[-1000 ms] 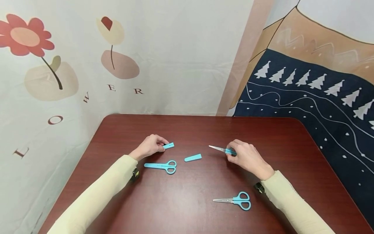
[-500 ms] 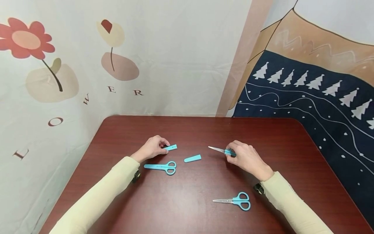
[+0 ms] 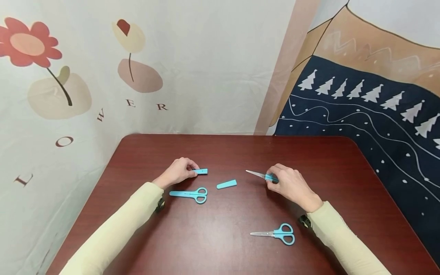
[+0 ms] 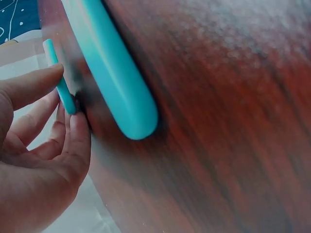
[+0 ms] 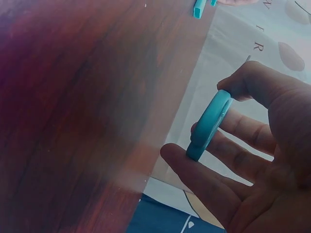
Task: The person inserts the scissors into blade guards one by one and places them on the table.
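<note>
Little has changed: both hands hold their pieces as before.
Left hand point(image 3: 178, 172) pinches a blue cap point(image 3: 200, 171); right hand point(image 3: 290, 184) grips bare-bladed blue scissors point(image 3: 262, 176) mid-table point(image 3: 227, 221).

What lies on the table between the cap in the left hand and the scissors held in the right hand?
In the head view, a loose blue cap lies between the held cap and the held scissors, on the table.

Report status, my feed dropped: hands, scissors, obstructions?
Left hand pinches blue cap. Right hand grips bare scissors. Spare cap lies between them.
</note>
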A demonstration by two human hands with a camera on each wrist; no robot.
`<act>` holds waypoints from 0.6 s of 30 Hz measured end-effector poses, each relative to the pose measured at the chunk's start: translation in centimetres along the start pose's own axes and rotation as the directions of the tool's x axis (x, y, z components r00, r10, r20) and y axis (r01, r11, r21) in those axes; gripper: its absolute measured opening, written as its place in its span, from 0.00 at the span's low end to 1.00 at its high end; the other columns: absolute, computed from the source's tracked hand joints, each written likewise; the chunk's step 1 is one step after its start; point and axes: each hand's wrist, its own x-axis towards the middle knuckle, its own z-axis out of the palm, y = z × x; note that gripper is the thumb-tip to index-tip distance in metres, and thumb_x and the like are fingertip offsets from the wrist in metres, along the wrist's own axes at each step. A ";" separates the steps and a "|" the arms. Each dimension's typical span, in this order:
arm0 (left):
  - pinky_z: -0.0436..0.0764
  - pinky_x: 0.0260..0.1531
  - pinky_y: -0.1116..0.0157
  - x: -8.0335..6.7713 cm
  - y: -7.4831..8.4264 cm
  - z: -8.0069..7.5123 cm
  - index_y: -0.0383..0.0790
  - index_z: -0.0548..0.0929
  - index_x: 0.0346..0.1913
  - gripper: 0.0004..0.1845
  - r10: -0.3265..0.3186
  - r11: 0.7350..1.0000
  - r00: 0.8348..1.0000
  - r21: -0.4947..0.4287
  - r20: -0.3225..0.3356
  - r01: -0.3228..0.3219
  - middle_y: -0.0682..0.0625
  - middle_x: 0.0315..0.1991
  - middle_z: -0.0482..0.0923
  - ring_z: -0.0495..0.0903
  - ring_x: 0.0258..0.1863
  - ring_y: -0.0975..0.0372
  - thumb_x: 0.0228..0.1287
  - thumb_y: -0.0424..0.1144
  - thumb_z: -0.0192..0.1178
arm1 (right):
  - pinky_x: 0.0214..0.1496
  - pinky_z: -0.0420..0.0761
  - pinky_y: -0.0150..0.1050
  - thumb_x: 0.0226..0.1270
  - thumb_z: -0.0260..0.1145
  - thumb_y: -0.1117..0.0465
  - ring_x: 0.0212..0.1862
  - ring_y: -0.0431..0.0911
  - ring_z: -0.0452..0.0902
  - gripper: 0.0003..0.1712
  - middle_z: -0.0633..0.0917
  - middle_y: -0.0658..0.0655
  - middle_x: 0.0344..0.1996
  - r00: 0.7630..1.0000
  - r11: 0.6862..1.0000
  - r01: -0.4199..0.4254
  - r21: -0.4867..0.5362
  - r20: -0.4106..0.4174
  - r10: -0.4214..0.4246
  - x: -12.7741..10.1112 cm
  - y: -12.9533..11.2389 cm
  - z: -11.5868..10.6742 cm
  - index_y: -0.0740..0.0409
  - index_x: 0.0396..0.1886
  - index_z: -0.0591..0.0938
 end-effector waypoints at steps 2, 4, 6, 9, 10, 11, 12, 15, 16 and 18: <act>0.78 0.38 0.61 -0.2 0.0 -0.1 0.38 0.90 0.43 0.05 0.008 1.000 1.000 -0.020 -0.001 -0.008 0.51 0.35 0.85 0.79 0.35 0.60 0.66 0.33 0.70 | 0.31 0.80 0.38 0.58 0.78 0.60 0.31 0.42 0.75 0.12 0.84 0.51 0.37 1.000 1.000 -0.001 -0.003 -0.005 0.001 -0.1 0.0 0.0 0.55 0.41 0.87; 0.78 0.38 0.61 -0.5 -0.1 -0.1 0.38 0.90 0.43 0.05 0.018 0.999 1.000 -0.037 -0.003 -0.019 0.51 0.35 0.85 0.79 0.34 0.60 0.67 0.33 0.69 | 0.32 0.81 0.38 0.58 0.78 0.60 0.31 0.42 0.75 0.12 0.84 0.50 0.37 1.000 1.000 0.006 -0.004 -0.011 -0.006 -0.2 0.0 0.1 0.54 0.41 0.87; 0.78 0.37 0.62 -0.8 -0.2 -0.2 0.38 0.89 0.43 0.04 0.026 0.998 1.000 -0.056 -0.008 -0.027 0.52 0.34 0.85 0.79 0.33 0.61 0.67 0.33 0.69 | 0.32 0.81 0.38 0.58 0.78 0.60 0.31 0.42 0.76 0.12 0.84 0.50 0.36 1.000 1.000 0.018 -0.005 -0.019 -0.018 -0.3 -0.1 0.2 0.54 0.40 0.87; 0.79 0.36 0.62 -1.3 -0.2 -0.4 0.39 0.89 0.43 0.04 0.038 0.996 0.999 -0.081 -0.019 -0.040 0.52 0.33 0.85 0.79 0.32 0.61 0.67 0.32 0.69 | 0.32 0.81 0.39 0.58 0.78 0.60 0.31 0.41 0.76 0.11 0.83 0.50 0.36 0.999 1.000 0.031 0.008 -0.031 -0.030 -0.4 -0.1 0.3 0.54 0.40 0.87; 0.79 0.36 0.62 -1.4 -0.1 -0.4 0.39 0.89 0.43 0.04 0.044 0.995 0.999 -0.088 -0.024 -0.046 0.52 0.33 0.85 0.80 0.32 0.60 0.67 0.32 0.69 | 0.33 0.82 0.39 0.58 0.78 0.60 0.31 0.41 0.76 0.11 0.83 0.50 0.36 0.999 0.999 0.030 0.010 -0.036 -0.030 -0.5 -0.1 0.3 0.53 0.40 0.87; 0.79 0.35 0.62 -1.5 0.0 -0.5 0.39 0.89 0.43 0.04 0.054 0.994 0.998 -0.091 -0.031 -0.057 0.52 0.32 0.85 0.80 0.32 0.60 0.67 0.32 0.68 | 0.33 0.82 0.39 0.58 0.78 0.61 0.32 0.41 0.76 0.11 0.83 0.50 0.35 0.999 1.000 0.028 0.012 -0.041 -0.027 -0.5 -0.1 0.2 0.53 0.40 0.87; 0.79 0.35 0.61 -1.6 0.1 -0.5 0.39 0.89 0.43 0.05 0.063 0.993 0.997 -0.093 -0.039 -0.067 0.52 0.32 0.85 0.80 0.32 0.60 0.67 0.32 0.68 | 0.33 0.82 0.39 0.58 0.78 0.61 0.32 0.41 0.76 0.11 0.83 0.49 0.35 0.999 1.000 0.025 0.014 -0.045 -0.025 -0.5 -0.1 0.2 0.53 0.40 0.87; 0.79 0.35 0.61 -1.8 0.5 -0.6 0.40 0.89 0.43 0.05 0.079 0.992 0.995 -0.089 -0.066 -0.085 0.52 0.33 0.85 0.80 0.32 0.59 0.66 0.32 0.69 | 0.32 0.81 0.39 0.58 0.77 0.61 0.32 0.41 0.76 0.10 0.83 0.49 0.36 0.998 0.999 0.026 0.021 -0.051 -0.025 -0.5 -0.2 0.2 0.53 0.40 0.87; 0.78 0.35 0.61 -2.0 0.7 -0.6 0.40 0.89 0.43 0.05 0.081 0.992 0.994 -0.087 -0.071 -0.087 0.52 0.34 0.84 0.80 0.32 0.59 0.66 0.32 0.69 | 0.32 0.81 0.39 0.58 0.77 0.61 0.32 0.41 0.75 0.10 0.83 0.49 0.36 0.998 0.999 0.027 0.023 -0.051 -0.026 -0.5 -0.2 0.1 0.53 0.39 0.87; 0.78 0.35 0.61 -2.3 1.0 -0.6 0.40 0.89 0.43 0.05 0.082 0.992 0.993 -0.086 -0.084 -0.089 0.51 0.35 0.84 0.79 0.32 0.60 0.66 0.32 0.69 | 0.31 0.80 0.38 0.59 0.77 0.61 0.32 0.41 0.75 0.09 0.83 0.49 0.37 0.998 0.999 0.032 0.025 -0.052 -0.031 -0.5 -0.3 0.2 0.52 0.39 0.87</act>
